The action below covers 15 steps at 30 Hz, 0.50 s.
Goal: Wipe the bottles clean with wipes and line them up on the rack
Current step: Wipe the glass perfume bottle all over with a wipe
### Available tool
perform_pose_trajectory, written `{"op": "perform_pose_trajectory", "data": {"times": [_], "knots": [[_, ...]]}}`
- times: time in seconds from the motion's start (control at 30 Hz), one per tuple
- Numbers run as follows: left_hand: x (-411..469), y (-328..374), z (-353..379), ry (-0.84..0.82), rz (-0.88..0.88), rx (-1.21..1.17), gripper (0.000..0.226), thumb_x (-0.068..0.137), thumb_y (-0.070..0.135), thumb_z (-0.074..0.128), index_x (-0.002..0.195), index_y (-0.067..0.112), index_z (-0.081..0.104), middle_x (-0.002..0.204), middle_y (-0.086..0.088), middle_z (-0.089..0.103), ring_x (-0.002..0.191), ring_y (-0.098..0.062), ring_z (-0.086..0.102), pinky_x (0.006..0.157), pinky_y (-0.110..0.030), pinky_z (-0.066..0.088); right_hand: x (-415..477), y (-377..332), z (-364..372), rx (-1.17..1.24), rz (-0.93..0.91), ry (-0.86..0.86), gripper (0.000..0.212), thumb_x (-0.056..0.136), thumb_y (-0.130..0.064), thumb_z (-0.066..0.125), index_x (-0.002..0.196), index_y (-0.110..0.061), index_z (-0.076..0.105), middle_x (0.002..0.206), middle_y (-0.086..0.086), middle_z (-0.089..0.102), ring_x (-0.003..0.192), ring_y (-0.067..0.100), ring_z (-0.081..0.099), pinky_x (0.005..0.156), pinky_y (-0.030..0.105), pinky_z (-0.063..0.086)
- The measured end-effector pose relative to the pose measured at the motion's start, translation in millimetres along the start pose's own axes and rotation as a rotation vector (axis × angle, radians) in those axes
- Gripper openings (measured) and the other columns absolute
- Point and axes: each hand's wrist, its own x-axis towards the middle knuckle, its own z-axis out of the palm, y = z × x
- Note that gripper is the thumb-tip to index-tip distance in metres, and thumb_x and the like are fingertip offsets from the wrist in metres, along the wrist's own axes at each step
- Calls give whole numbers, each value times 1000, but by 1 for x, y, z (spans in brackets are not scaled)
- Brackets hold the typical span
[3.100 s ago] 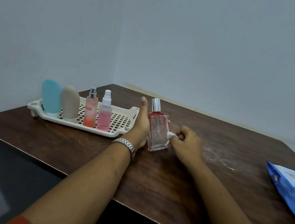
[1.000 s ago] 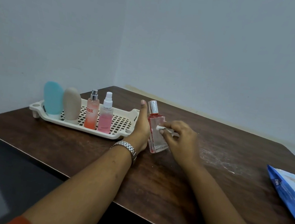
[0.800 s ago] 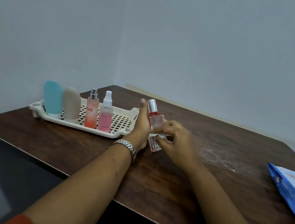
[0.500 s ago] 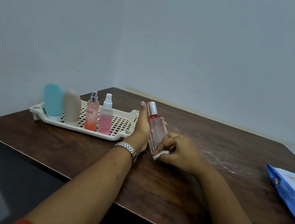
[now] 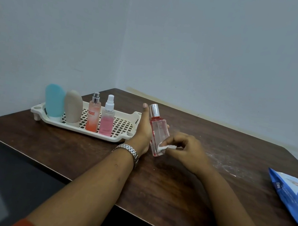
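Observation:
My left hand (image 5: 142, 131) grips a clear red-tinted perfume bottle (image 5: 156, 130) with a silver cap, tilted slightly left, its base near the table. My right hand (image 5: 185, 149) pinches a small white wipe (image 5: 166, 147) against the bottle's lower right side. The cream perforated rack (image 5: 123, 128) stands to the left. On it, in a row, stand a blue tube (image 5: 54, 101), a beige tube (image 5: 72, 108), an orange spray bottle (image 5: 93, 113) and a pink spray bottle (image 5: 107, 117).
A blue wipes pack (image 5: 294, 196) lies at the table's right edge. The dark wooden table (image 5: 172, 183) stands in a wall corner, with whitish smears right of my hands. The rack's right end has bare mesh.
My right hand ran the wipe from the bottle's upper face down to its lower side. My left hand kept its hold while the bottle tilted slightly.

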Motion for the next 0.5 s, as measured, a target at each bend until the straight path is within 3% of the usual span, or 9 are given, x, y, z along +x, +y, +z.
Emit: {"op": "perform_pose_trajectory", "data": {"times": [0.13, 0.23, 0.33, 0.5], "knots": [[0, 0, 0, 3, 5, -18, 87, 85, 79, 22, 80, 3, 65, 77, -16, 67, 70, -28, 63, 90, -44, 50, -2, -4, -6, -39, 30, -125, 16, 74, -7, 73, 75, -23, 71, 85, -12, 64, 76, -1, 57, 60, 8, 40], [2, 0, -1, 8, 15, 8, 86, 86, 77, 21, 78, 5, 65, 75, -14, 67, 69, -27, 63, 88, -43, 51, 0, 2, -9, -57, 67, -46, 24, 73, -3, 73, 70, -26, 68, 80, -12, 67, 72, -4, 59, 60, 9, 42], [1, 0, 0, 13, 21, 17, 82, 88, 76, 21, 80, 7, 64, 74, -13, 68, 70, -26, 64, 88, -43, 51, 2, 12, -9, -149, 120, 41, 29, 75, -2, 72, 68, -29, 64, 81, -9, 67, 77, 3, 59, 64, 18, 46], [-2, 1, 0, 7, 9, -12, 80, 87, 76, 23, 83, 7, 62, 77, -14, 66, 69, -26, 63, 75, -38, 53, 5, 19, -2, -230, 168, 124, 21, 79, -5, 70, 75, -24, 63, 83, -5, 63, 76, 9, 54, 64, 21, 42]]}}
